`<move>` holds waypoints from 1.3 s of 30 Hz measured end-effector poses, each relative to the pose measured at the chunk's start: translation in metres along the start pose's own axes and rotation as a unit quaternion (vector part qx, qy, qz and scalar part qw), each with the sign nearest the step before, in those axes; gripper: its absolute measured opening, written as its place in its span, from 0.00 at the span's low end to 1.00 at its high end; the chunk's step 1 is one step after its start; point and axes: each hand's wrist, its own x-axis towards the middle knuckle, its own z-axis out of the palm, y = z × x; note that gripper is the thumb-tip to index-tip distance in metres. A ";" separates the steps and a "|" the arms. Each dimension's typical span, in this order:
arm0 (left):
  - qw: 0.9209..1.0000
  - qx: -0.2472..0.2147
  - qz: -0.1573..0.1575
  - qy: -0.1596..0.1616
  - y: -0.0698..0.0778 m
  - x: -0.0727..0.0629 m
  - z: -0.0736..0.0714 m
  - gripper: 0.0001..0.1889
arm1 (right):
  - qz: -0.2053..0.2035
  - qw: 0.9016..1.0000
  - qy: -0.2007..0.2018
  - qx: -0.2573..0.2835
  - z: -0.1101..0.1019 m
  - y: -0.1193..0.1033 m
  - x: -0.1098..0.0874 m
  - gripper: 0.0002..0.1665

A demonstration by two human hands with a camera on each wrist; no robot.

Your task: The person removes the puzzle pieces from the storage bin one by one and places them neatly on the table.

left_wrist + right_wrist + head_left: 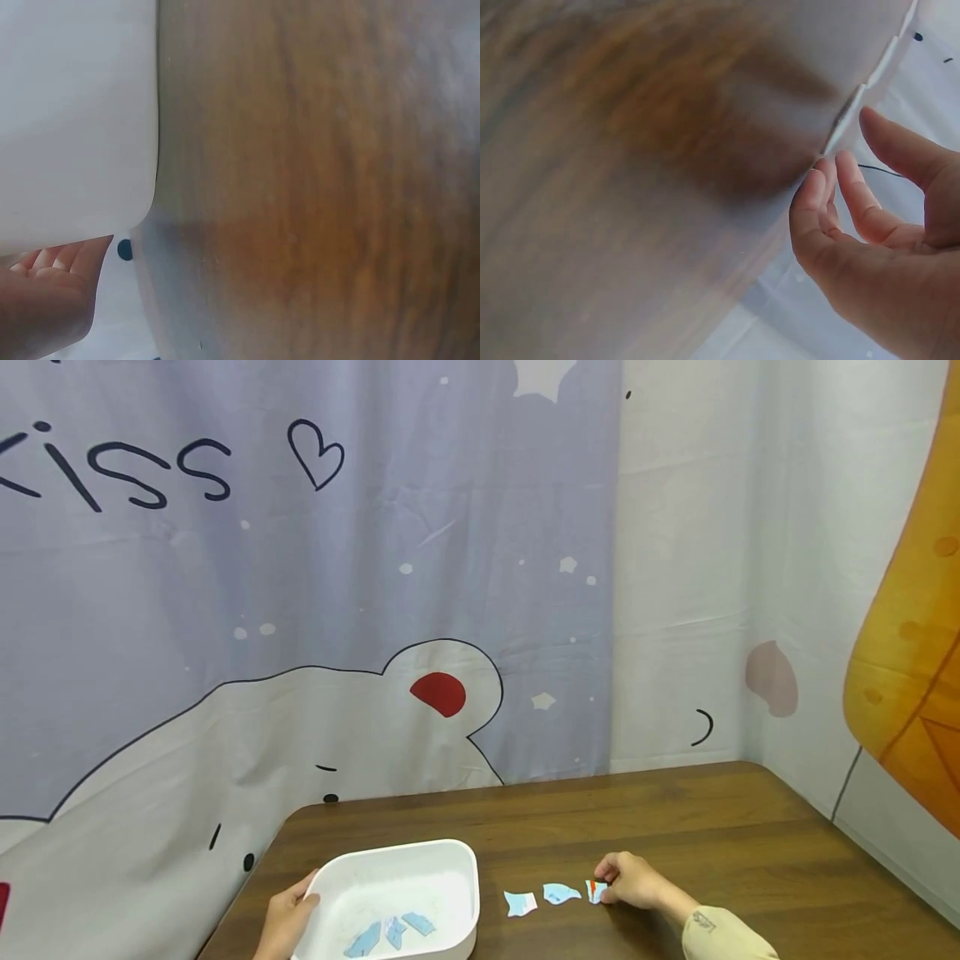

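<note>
My left hand [285, 920] holds the left side of a white plastic tub [468, 917]. In the left wrist view, the fingers of that hand lie against the wall of the tub [75, 150]. Inside the tub are several light-blue paper-like pieces, among them a larger one [364, 940]. On the table, my right hand [633, 881] touches an irregular light-blue piece with a red mark [595, 892]. Thumb and fingers of the right hand [885, 232] stand apart at the piece's edge [846, 120], seen nearly edge-on in the right wrist view.
Two more irregular pieces, a blue-and-white one [521, 904] and a light-blue one [560, 893], lie in a row between tub and right hand. The brown wooden table [570, 818] ends at a printed curtain [420, 568] behind and to the right.
</note>
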 end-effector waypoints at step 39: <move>0.999 -0.038 0.006 0.019 -0.001 -0.004 0.004 0.24 | -0.118 0.978 -0.018 0.170 0.121 -0.144 0.068 0.15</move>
